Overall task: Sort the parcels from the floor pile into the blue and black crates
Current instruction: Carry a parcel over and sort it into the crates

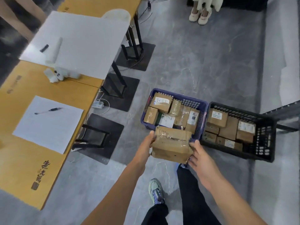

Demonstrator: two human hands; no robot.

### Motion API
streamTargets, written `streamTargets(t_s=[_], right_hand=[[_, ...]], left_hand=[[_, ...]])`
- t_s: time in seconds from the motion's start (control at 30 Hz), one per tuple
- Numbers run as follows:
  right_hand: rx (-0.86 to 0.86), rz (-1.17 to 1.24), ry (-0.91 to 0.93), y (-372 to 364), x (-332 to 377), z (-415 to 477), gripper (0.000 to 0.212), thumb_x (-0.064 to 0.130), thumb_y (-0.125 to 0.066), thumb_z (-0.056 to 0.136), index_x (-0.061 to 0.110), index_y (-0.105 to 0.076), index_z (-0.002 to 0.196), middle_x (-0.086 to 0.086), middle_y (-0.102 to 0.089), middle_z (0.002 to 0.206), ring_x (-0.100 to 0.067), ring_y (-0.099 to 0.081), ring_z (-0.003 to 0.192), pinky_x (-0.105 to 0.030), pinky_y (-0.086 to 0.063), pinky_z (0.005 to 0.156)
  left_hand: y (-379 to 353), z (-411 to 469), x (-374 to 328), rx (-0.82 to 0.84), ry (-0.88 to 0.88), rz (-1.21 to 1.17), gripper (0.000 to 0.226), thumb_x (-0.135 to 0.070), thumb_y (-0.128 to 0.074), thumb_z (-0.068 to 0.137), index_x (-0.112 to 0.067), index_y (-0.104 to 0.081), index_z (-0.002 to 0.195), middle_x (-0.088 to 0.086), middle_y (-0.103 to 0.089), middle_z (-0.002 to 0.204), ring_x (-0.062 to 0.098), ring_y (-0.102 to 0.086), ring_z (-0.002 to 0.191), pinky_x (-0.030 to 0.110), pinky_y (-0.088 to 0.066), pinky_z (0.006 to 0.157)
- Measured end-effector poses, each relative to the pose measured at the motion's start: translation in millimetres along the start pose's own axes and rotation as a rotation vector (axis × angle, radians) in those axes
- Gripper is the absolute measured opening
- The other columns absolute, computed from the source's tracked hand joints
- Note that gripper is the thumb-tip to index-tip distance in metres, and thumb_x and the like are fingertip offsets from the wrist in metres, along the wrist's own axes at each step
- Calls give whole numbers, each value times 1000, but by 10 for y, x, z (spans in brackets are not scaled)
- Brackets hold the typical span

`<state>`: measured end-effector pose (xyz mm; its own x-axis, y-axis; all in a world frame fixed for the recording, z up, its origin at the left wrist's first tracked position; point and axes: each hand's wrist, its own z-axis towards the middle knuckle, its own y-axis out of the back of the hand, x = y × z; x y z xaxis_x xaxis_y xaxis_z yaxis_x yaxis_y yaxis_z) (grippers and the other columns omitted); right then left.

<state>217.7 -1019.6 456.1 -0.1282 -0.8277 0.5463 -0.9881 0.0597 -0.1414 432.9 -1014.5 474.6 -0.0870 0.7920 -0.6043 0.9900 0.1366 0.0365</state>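
I hold a taped brown cardboard parcel (170,144) in front of me, just above the near rim of the blue crate (202,111). My left hand (148,143) grips its left end and my right hand (197,155) grips its right end. The blue crate sits on the grey floor and holds several brown parcels. Right beside it stands the black crate (266,138), also holding several parcels. The floor pile is out of sight.
Yellow tables (48,95) with white sheets, a pen (48,110) and black legs run along the left. A power strip (98,105) with cables lies under them. Another person's feet (200,15) stand at the far end. My own feet (155,191) are below the parcel.
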Motion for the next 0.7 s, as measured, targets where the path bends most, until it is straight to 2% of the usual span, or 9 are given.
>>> streamTargets(t_s=[0.13,0.23,0.33,0.37,0.43,0.53,0.6,0.7], right_hand=[[30,-27,-83,106,267,616,47,57,-42,104,28,-63,134,9,-65,138,-12,-55,131,-37,-35,119],[38,-48,-118,145,472,1098,38,55,-42,106,33,-60,130,16,-61,134,-12,-50,136,-39,-33,122],[53,-68,-149,147,600,1674,62,58,-44,105,24,-44,156,9,-44,160,-17,-38,150,-40,-29,126],[51,-68,-165,138,614,1869,67,60,-46,104,24,-38,160,8,-38,164,-19,-36,152,-40,-29,126],[43,-53,-192,112,598,2263,69,60,-49,103,24,-37,161,10,-39,163,-17,-39,149,-40,-30,125],[17,-35,-224,37,506,2830,48,51,-49,107,28,-49,150,15,-47,142,-10,-44,137,-36,-32,121],[4,-35,-260,-17,396,3197,26,47,-52,108,36,-53,131,13,-49,136,-11,-45,133,-35,-36,117],[-34,-31,-304,-75,193,3715,14,42,-56,106,31,-59,115,10,-54,133,-16,-48,131,-34,-39,108]], left_hand=[[-159,613,-268,-23,23,46,39,-66,-33,102,-42,-62,110,-16,-60,123,0,-51,114,40,-30,113],[-276,1133,-445,-22,86,93,59,-79,-38,93,-38,-59,130,-10,-58,135,10,-50,128,42,-31,113],[-352,1701,-556,-44,117,120,74,-80,-41,92,-33,-47,149,-8,-50,150,15,-43,140,44,-30,116],[-368,1887,-586,-43,123,139,78,-81,-42,90,-32,-44,151,-8,-48,152,17,-42,141,45,-29,118],[-402,2262,-664,-39,142,192,94,-89,-44,80,-33,-41,154,-7,-45,156,20,-41,143,52,-29,119],[-408,2924,-684,-75,199,228,99,-90,-49,66,-35,-50,148,-6,-53,149,20,-48,137,49,-34,116],[-426,3336,-638,-70,224,258,84,-81,-53,77,-32,-54,144,-8,-56,143,18,-52,129,42,-38,108],[-458,3875,-481,-21,210,359,69,-65,-50,94,-25,-46,150,-4,-47,137,18,-43,120,37,-32,96]])
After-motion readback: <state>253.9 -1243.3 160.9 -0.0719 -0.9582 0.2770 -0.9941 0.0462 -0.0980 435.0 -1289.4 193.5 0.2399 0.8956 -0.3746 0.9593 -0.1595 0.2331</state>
